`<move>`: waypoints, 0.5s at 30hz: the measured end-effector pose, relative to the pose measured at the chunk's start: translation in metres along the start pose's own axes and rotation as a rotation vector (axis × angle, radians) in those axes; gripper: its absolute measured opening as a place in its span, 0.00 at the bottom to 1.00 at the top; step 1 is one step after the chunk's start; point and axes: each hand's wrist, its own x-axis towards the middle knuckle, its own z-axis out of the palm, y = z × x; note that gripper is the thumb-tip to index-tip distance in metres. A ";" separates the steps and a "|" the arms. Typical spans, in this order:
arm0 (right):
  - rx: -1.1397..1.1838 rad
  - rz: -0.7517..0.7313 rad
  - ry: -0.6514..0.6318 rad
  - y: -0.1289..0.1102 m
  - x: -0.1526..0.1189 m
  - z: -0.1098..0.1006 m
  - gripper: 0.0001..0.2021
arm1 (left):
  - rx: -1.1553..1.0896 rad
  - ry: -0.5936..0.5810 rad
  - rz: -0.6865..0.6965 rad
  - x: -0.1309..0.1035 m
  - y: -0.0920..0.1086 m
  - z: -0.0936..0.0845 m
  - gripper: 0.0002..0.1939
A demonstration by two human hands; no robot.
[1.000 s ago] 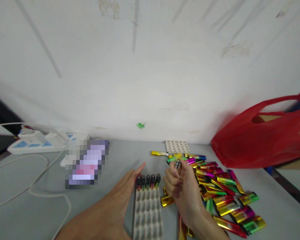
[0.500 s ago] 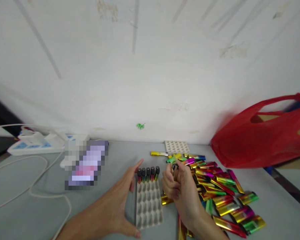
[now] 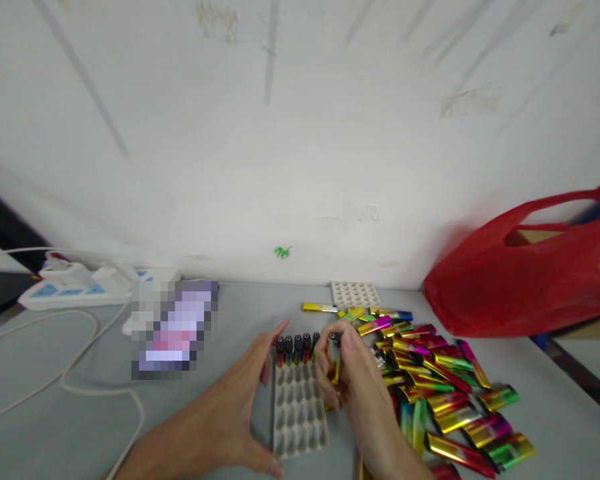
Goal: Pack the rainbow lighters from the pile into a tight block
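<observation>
Right hand (image 3: 355, 383): fingers clamped on black-topped, shiny yellow lighter (image 3: 337, 369), upright, just right of pale-grey moulded pocket tray (image 3: 301, 408). Left hand (image 3: 236, 405): thumb and fingers apart along tray's left side; contact unclear. Five black-capped metallic lighters (image 3: 298, 345) upright in tray's far row.

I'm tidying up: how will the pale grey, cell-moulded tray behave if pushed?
The tray looks stiff, its edges straight. It may feel heavier at its far end, where black-topped, shiny multicoloured lighters stand in a row; these might wobble, their tops protruding.
</observation>
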 end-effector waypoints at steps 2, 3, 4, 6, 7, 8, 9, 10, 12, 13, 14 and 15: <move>-0.118 -0.073 -0.048 -0.003 -0.007 0.002 0.21 | -0.005 0.009 0.018 0.000 0.000 0.000 0.81; -0.172 -0.128 -0.074 -0.006 -0.011 0.003 0.18 | -0.009 0.015 0.017 0.001 0.001 -0.001 0.81; -0.224 -0.198 -0.096 -0.009 -0.013 0.004 0.17 | -0.016 0.020 0.015 0.001 0.001 -0.001 0.81; -0.353 -0.320 -0.138 -0.015 -0.017 0.005 0.15 | -0.040 0.021 0.013 0.001 0.002 -0.001 0.80; -0.439 -0.355 -0.155 -0.018 -0.017 0.006 0.15 | -0.055 0.018 0.013 0.001 0.002 -0.002 0.80; -0.533 -0.377 -0.173 -0.019 -0.017 0.007 0.14 | -0.073 0.013 0.014 0.001 0.002 -0.002 0.79; -0.620 -0.395 -0.195 -0.020 -0.017 0.007 0.13 | -0.091 0.013 0.014 0.000 0.002 -0.002 0.79; -0.693 -0.412 -0.219 -0.019 -0.016 0.007 0.11 | -0.105 0.010 0.010 0.000 0.003 -0.003 0.79; -0.796 -0.449 -0.259 -0.015 -0.014 0.007 0.09 | -0.122 0.006 0.000 -0.001 0.004 -0.004 0.78; -0.833 -0.465 -0.269 -0.013 -0.012 0.006 0.09 | -0.127 0.005 -0.006 -0.001 0.005 -0.004 0.79; -0.873 -0.473 -0.273 -0.009 -0.011 0.005 0.09 | -0.131 0.007 -0.016 -0.001 0.006 -0.004 0.79; -0.920 -0.482 -0.272 -0.006 -0.010 0.005 0.10 | -0.137 0.013 -0.031 -0.001 0.007 -0.004 0.79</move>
